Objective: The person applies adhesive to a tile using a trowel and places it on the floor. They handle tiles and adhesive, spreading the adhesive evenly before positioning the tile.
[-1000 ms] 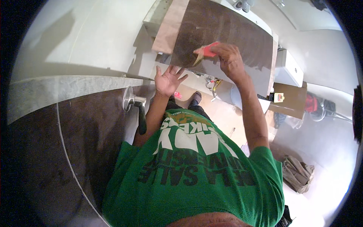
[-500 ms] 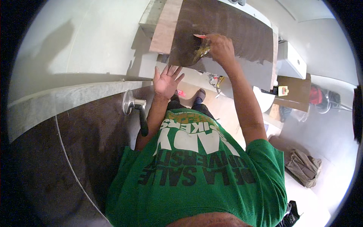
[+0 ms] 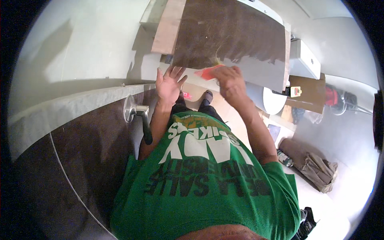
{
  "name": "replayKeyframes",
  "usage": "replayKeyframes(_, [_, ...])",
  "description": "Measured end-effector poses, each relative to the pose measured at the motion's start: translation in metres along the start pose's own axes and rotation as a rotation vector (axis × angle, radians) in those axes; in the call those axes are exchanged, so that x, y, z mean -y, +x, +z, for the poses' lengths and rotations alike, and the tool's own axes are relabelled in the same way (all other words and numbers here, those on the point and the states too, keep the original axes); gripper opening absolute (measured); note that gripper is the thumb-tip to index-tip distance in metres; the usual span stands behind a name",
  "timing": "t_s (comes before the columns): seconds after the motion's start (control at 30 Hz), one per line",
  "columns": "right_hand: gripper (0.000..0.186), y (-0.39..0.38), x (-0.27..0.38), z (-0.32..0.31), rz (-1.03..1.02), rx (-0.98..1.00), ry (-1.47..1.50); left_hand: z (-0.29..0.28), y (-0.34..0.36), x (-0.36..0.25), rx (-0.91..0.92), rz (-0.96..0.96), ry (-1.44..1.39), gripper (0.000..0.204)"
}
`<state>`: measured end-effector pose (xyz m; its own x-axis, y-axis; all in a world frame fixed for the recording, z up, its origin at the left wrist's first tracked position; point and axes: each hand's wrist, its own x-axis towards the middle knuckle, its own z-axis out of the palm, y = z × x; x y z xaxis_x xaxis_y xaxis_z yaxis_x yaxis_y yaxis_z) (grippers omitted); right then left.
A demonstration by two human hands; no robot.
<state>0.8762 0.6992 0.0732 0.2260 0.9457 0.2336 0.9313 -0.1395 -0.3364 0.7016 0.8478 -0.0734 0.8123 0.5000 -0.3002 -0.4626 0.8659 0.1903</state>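
Head view: green shirt [image 3: 208,176] nearest. Left hand [image 3: 169,85] open, fingers spread, flat against the lower edge of the dark board [image 3: 232,36], holding nothing. Right hand [image 3: 230,82] closed on a red-handled brush [image 3: 208,73] at that edge.

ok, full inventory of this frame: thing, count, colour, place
panel: 1, dark brown above and grey along its lower part, top centre
brush: 1, red-orange handle, in the right hand at the panel's lower edge
door: 1, dark brown, left
door handle: 1, silver rosette with dark lever, on the door
bucket: 1, white, right of the right hand
cardboard: 1 piece, brown, right of the bucket
cloth bundle: 1, tan, on the floor at right
bottle: 1, greenish, beside the bundle
shirt: 1, green, bottom centre
left hand: 1, open, fingers spread, below the panel
right hand: 1, closed on the brush
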Motion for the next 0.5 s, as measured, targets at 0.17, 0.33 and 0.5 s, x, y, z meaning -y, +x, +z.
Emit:
replayKeyframes(0.17, [0.034,0.023,-0.035,-0.020,0.164,-0.226,-0.075,0.002,0.001,-0.003,-0.043,0.012,0.061,0.058])
replayKeyframes(0.33, [0.029,-0.026,-0.045,0.023,0.117,-0.150,-0.095,0.017,-0.008,0.003,-0.156,0.040,0.134,0.064])
replayKeyframes(0.5, [0.027,0.025,-0.065,-0.008,0.247,-0.221,-0.132,0.007,-0.010,0.009,-0.164,-0.001,0.052,0.050])
